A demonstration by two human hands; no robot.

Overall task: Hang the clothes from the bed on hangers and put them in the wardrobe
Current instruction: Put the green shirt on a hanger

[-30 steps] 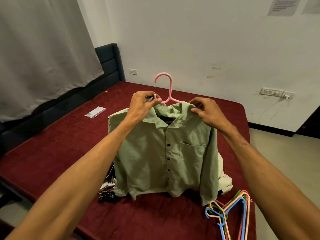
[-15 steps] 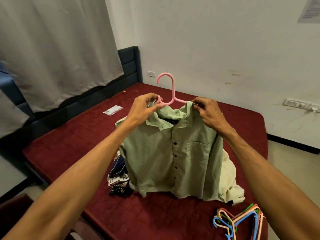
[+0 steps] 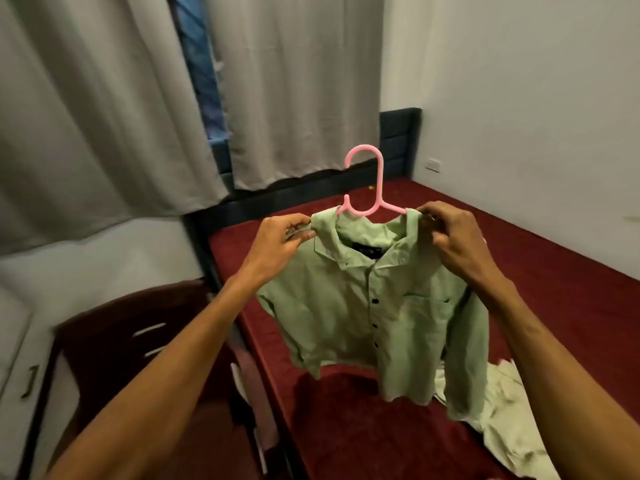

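Green shirt (image 3: 381, 323) hangs on a pink hanger (image 3: 377, 188) at the centre of the frame, above the red bed (image 3: 554, 289). Our left hand (image 3: 277, 244) pinches the shoulder seam left of the collar, and our right hand (image 3: 453, 244) pinches the one right of it. A pale garment (image 3: 509, 427) lies on the bed at lower right.

A light green shirt (image 3: 377, 313) hangs on a pink hanger (image 3: 372, 199), held up over the dark red bed (image 3: 554, 271). The left hand (image 3: 277, 244) pinches one shoulder seam, the right hand (image 3: 453, 237) the other. A pale garment (image 3: 502, 420) lies crumpled on the bed beneath, grey curtains (image 3: 294, 81) behind.
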